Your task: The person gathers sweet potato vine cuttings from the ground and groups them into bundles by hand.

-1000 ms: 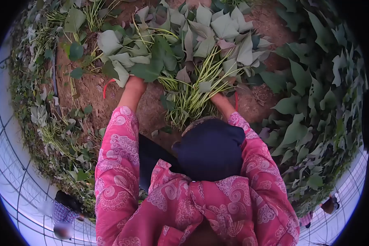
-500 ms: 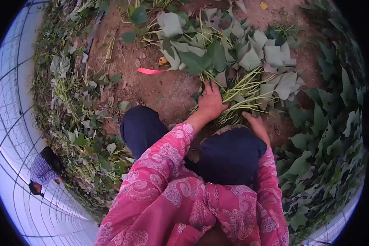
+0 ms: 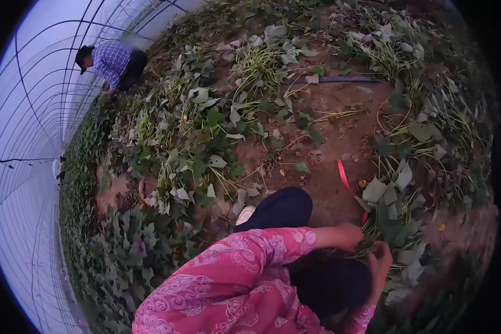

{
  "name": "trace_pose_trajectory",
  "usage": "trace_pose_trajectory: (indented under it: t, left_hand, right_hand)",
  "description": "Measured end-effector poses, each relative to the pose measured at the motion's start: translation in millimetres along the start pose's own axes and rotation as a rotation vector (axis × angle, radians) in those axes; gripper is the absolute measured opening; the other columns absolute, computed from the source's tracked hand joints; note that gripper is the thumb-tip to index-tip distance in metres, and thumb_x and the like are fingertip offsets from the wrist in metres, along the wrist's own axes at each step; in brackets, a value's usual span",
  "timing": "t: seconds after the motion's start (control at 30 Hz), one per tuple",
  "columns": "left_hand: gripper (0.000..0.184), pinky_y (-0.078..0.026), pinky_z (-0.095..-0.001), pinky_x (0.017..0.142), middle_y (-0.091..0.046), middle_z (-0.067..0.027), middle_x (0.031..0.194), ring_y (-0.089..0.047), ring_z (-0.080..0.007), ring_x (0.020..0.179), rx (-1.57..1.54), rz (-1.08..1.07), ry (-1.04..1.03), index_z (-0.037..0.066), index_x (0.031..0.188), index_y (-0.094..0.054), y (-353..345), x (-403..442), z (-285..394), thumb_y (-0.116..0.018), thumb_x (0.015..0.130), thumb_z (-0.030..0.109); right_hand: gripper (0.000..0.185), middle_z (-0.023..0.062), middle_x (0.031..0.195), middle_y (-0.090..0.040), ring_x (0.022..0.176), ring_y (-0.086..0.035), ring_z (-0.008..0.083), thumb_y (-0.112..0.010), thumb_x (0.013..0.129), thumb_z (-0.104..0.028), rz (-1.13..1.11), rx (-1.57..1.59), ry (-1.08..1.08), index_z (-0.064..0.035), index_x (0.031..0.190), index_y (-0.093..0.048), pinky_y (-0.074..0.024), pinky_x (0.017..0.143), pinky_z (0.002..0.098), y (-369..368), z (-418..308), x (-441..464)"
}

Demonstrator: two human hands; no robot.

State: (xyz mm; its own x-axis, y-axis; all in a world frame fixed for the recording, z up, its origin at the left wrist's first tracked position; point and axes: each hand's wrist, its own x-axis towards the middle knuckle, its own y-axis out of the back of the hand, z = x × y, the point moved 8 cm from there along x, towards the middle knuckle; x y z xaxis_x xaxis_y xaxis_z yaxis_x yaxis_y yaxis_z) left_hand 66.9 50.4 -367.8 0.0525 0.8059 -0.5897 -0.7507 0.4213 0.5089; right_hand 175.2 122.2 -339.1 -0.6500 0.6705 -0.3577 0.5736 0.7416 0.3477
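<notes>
My left hand (image 3: 348,237) is closed, its knuckles turned up, at the near end of a bundle of cut leafy vines (image 3: 392,220). A red ribbon (image 3: 343,175) lies on the soil, passes by the leaves and shows again right beside my left fingers. Whether those fingers grip the ribbon or stems is hidden. Just to the right, my right hand (image 3: 379,260) has its fingers curled in towards the thumb at the stem ends. What it holds, if anything, is too small to make out. The two hands are close together above my dark-trousered knee.
Leafy vine heaps (image 3: 261,64) lie across the bare soil (image 3: 323,147). A dark strip (image 3: 345,79) runs along the ground beyond. Another person in a checked shirt (image 3: 112,60) bends over plants at the upper left, by the arched greenhouse frame (image 3: 44,83). Uncut plants (image 3: 122,250) grow at lower left.
My view has swung left, so the bundle and ribbon sit further right. My hands have come together; earlier they were spread on either side of the stems, and their fingers are now curled.
</notes>
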Motion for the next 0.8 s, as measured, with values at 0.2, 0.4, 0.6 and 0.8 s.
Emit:
trace_pose_trajectory:
  t: [0.2, 0.4, 0.6, 0.8]
  left_hand:
    - [0.040, -0.045, -0.0436, 0.079, -0.056, -0.0187, 0.098, -0.054, -0.0346, 0.095, -0.078, 0.541, -0.036, 0.002, 0.103, -0.054, 95.0, -64.3, -49.4, -0.063, 0.070, 0.023]
    - [0.030, -0.046, -0.0431, 0.076, -0.059, -0.0167, 0.093, -0.056, -0.0338, 0.091, -0.112, 0.546, -0.088, 0.006, 0.099, -0.058, 90.2, -40.9, -72.5, -0.057, 0.072, 0.019]
    - [0.033, -0.048, -0.0366, 0.076, -0.059, -0.0145, 0.101, -0.058, -0.0284, 0.094, -0.741, 0.658, -0.034, 0.004, 0.107, -0.057, 132.9, -47.8, -129.8, -0.055, 0.075, 0.015]
    - [0.031, -0.046, -0.0315, 0.081, -0.059, -0.0128, 0.101, -0.058, -0.0209, 0.092, -0.816, 0.980, -0.165, 0.001, 0.108, -0.055, 171.5, -109.4, -104.7, -0.057, 0.077, 0.007]
  right_hand:
    - [0.022, 0.0001, 0.067, -0.053, 0.057, -0.047, 0.0079, -0.059, 0.068, 0.005, -0.178, 0.002, 0.243, 0.0009, 0.089, -0.056, -0.0399, 0.055, 0.0213, -36.4, -115.4, 12.0]
    - [0.014, 0.0100, 0.066, -0.058, 0.060, -0.057, 0.0152, -0.058, 0.065, 0.008, -0.353, -0.198, 0.524, 0.0040, 0.079, -0.058, -0.0454, 0.058, 0.0260, -132.5, -275.4, -35.5]
    - [0.011, 0.0028, 0.072, -0.055, 0.068, -0.053, 0.0095, -0.060, 0.074, 0.004, -0.254, 0.522, 0.367, -0.0006, 0.083, -0.055, -0.0431, 0.063, 0.0225, -159.5, -204.8, 25.4]
    - [0.014, -0.0019, 0.068, -0.044, 0.064, -0.043, 0.0066, -0.057, 0.082, -0.007, -0.117, 0.429, 0.332, -0.0052, 0.074, -0.046, -0.0373, 0.060, 0.0183, -140.1, -131.5, 67.1]
